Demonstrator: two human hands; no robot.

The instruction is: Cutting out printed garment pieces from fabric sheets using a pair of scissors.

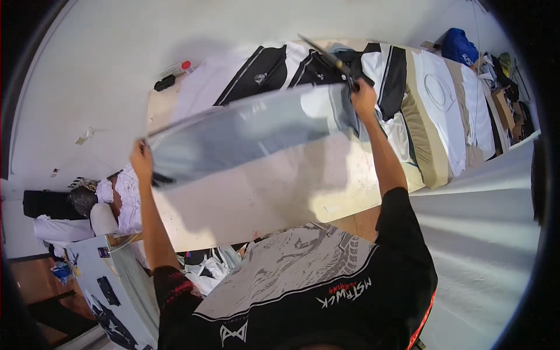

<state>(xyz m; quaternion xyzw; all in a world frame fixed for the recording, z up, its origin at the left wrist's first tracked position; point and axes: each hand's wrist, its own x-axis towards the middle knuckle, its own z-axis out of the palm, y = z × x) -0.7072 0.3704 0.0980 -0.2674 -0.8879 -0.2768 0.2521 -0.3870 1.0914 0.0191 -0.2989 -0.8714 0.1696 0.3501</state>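
Observation:
A long grey fabric piece (233, 131) with dark ends and a white patch is stretched between my two hands above a pale table (262, 210). My left hand (141, 158) is closed on its left end, where a dark strip hangs down. At the right end, my right hand (364, 99) grips the edge of the fabric together with a pair of scissors (337, 61). The blades point up and to the left, away from me. The fabric looks blurred by motion and hides part of the table.
Black and white garment pieces (251, 76) lie along the table's far side. Beige fabric (426, 116) and white fabric (440, 99) cover its right end. A black object (165, 83) sits far left near a power strip (175, 70). A white curtain (478, 233) hangs at the right.

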